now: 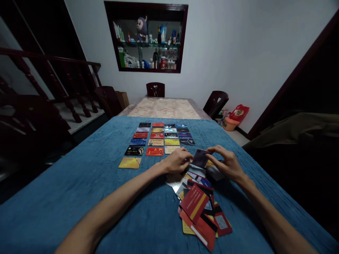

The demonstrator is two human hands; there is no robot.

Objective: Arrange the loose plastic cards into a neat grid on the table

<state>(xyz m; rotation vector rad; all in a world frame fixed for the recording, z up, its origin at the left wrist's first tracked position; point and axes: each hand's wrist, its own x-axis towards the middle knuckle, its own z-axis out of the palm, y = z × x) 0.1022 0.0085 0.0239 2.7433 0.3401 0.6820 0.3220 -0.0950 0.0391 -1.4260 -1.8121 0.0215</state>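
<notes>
Surface (163,107): mottled beige at the far section, well beyond the left fingers (186,156) and right fingers (215,151). Blue cloth (87,176): covers the near section, extending to both sides of the fingers. Card grid (156,142): four columns of unequal length, laid flat beyond and to the left of the left fingers. Gold card (130,162): nearest position of the leftmost column, well left of the left fingers. Loose card pile (201,223): overlapping at mixed angles, from beneath the fingers toward the near side.
</notes>
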